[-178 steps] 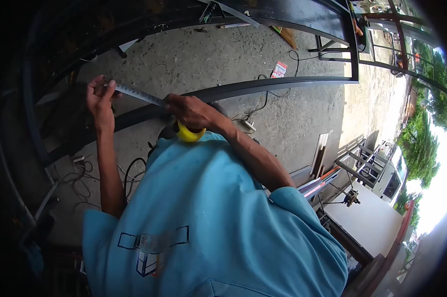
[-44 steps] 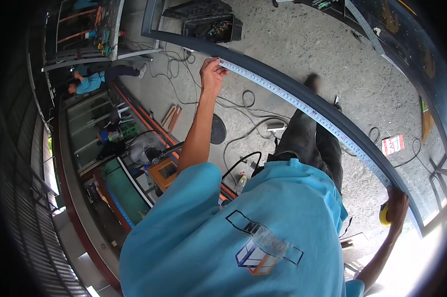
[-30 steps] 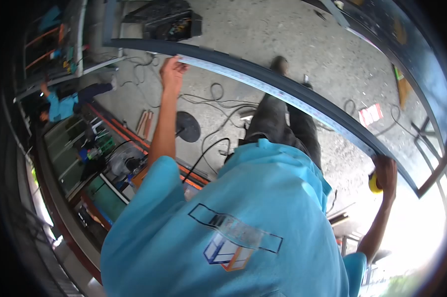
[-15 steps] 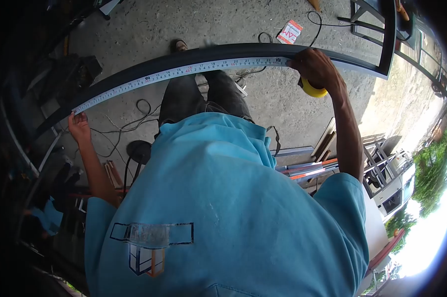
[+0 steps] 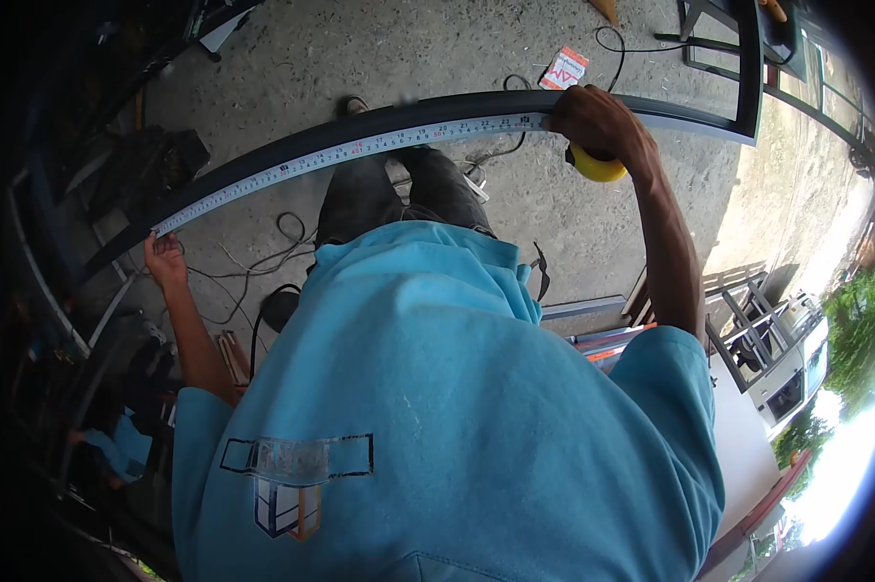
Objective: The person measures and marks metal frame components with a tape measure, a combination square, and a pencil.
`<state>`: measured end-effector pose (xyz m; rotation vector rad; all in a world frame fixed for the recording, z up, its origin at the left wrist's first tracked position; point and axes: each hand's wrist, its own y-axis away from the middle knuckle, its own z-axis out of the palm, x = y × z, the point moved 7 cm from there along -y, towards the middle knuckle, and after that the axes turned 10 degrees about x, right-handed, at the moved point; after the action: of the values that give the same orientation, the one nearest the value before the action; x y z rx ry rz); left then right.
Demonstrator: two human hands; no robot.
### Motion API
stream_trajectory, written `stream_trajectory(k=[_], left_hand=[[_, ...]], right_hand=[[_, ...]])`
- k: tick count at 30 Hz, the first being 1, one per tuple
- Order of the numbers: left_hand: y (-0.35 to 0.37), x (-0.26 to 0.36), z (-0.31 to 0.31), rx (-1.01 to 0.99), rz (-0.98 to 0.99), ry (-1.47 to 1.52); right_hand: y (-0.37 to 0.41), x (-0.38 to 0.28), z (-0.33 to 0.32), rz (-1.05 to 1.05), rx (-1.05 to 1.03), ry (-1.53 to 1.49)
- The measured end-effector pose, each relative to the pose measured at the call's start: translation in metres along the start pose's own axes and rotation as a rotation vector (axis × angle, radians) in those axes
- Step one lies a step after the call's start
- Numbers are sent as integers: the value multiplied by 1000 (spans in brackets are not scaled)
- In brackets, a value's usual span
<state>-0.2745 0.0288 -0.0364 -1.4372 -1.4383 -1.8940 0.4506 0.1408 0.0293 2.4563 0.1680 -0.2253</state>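
Observation:
A tape measure's pale, numbered blade [image 5: 360, 147] is stretched along the near edge of a long dark metal bar [image 5: 248, 167]. The bar looks curved in this wide view. At the blade's left end, my left hand [image 5: 167, 260] pinches the tip with thumb and fingers against the bar. My right hand [image 5: 597, 118] grips the bar and blade toward the right. The yellow tape case [image 5: 600, 168] hangs under my right palm, partly hidden by it.
The bar joins a dark frame [image 5: 750, 68] at right. Cables [image 5: 253, 267] and a red-and-white packet [image 5: 564, 68] lie on the concrete floor. Metal profiles [image 5: 602, 344] lie by my right side. A person in blue [image 5: 122, 446] is at lower left.
My right hand and the tape case have shifted slightly left. My left hand sits a little lower and further right in the view, still at the blade's end.

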Motion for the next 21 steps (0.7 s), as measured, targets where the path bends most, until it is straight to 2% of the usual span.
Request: stream_trajectory(k=[2, 7, 9, 12, 13, 14, 16, 19, 21], left_hand=[[2, 1, 2, -2, 4, -1], [6, 3, 8, -45, 12, 10], [2, 5, 8, 63, 3, -64], [32, 25, 56, -5, 113, 7], [62, 30, 90, -68, 167, -26], [98, 31, 128, -129, 224, -53], [154, 13, 202, -281, 194, -62], [236, -28, 291, -666, 195, -172], [300, -50, 327, -976, 355, -335]], right_hand=[[0, 0, -1, -44, 61, -31], [-3, 5, 9, -75, 59, -6], [1, -4, -1, -105, 70, 5], [30, -47, 9, -157, -189, -429], [38, -66, 13, -188, -240, -521], [42, -85, 15, -227, -166, -641], [43, -123, 16, -237, -64, -811], [33, -171, 16, -184, 95, -1039], [29, -186, 4, -109, 284, -1063]])
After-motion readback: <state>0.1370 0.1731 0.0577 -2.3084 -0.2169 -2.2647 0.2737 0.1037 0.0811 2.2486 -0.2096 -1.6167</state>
